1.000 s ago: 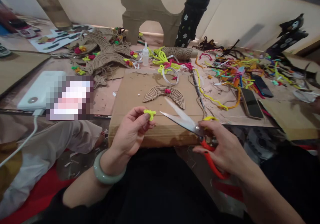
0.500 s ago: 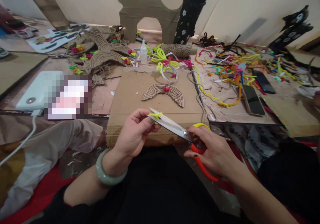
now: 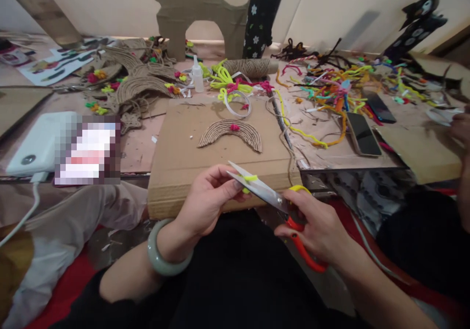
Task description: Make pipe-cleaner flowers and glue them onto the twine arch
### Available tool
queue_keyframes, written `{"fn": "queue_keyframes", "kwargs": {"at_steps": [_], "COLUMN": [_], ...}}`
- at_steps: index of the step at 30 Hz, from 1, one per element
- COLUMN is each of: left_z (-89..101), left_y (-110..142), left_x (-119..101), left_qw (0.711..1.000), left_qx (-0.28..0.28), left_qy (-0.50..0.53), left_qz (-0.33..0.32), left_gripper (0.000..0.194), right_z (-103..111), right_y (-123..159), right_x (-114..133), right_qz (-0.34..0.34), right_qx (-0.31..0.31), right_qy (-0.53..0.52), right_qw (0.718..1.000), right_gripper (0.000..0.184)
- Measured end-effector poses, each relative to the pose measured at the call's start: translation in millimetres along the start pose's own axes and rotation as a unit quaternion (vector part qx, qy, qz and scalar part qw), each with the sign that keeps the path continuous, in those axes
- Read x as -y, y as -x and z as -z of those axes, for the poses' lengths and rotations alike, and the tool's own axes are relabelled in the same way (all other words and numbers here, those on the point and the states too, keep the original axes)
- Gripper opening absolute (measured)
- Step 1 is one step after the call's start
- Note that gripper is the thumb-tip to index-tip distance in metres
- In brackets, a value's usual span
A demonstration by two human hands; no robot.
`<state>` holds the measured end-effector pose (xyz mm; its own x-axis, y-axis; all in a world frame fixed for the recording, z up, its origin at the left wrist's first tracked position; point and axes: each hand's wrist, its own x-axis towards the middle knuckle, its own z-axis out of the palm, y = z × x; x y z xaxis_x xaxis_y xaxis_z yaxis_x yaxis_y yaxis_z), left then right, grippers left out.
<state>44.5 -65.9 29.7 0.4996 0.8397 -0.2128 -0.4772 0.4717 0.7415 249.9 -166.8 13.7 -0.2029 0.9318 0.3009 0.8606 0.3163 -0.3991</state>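
Observation:
My left hand [image 3: 211, 197] pinches a small yellow yarn knot [image 3: 250, 177] between thumb and fingers, a jade-coloured bangle on that wrist. My right hand [image 3: 319, 221] grips scissors [image 3: 268, 194] with red and yellow handles. Their blades, slightly apart, lie around the yellow yarn close to my left fingertips; whether they cut into it I cannot tell. Just beyond both hands, a crescent of coiled jute cord [image 3: 213, 132] rests on a cardboard box [image 3: 176, 160]. A small pink yarn knot [image 3: 234, 128] sits on top of the crescent.
A white ring [image 3: 229, 107], a small dropper bottle [image 3: 197, 77] and a jute spool [image 3: 251, 68] stand behind. Jute pieces [image 3: 143, 86] lie left, near a white power bank [image 3: 42, 140]. Tangled coloured yarn [image 3: 341, 94] and a phone [image 3: 363, 133] are at right. A co-worker's hand [image 3: 460, 126] shows at the right edge.
The scissors have come left onto the yellow yarn knot, their blades closing from wide apart to narrow. Both hands now sit a little farther right relative to the box.

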Motion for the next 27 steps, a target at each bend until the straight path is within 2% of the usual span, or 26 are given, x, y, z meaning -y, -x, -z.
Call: {"fn": "queue_keyframes", "kwargs": {"at_steps": [13,19,23,27], "left_z": [-45.4,-45.8,-36.4,-25.0], "left_y": [-9.5,-8.1,-6.2,-4.5], "left_x": [31.8,42.5,38.4,26.0], "left_qw": [0.989,0.982,0.982,0.989], "left_qx": [0.102,0.135,0.134,0.101], "left_qy": [-0.04,-0.073,-0.09,-0.09], "left_qz": [0.096,0.108,0.097,0.063], "left_gripper": [0.033,0.024,0.018,0.015], "right_z": [4.8,-6.5,1.7,24.1], "right_y": [65.1,90.6,83.4,38.0], "right_x": [1.7,2.5,-7.0,-37.8], "right_qz": [-0.088,-0.151,-0.229,-0.307], "right_qx": [-0.095,-0.057,-0.088,-0.107], "right_qy": [-0.007,-0.031,-0.018,0.052], "right_qw": [0.992,0.986,0.969,0.944], "right_gripper": [0.041,0.035,0.035,0.043]}}
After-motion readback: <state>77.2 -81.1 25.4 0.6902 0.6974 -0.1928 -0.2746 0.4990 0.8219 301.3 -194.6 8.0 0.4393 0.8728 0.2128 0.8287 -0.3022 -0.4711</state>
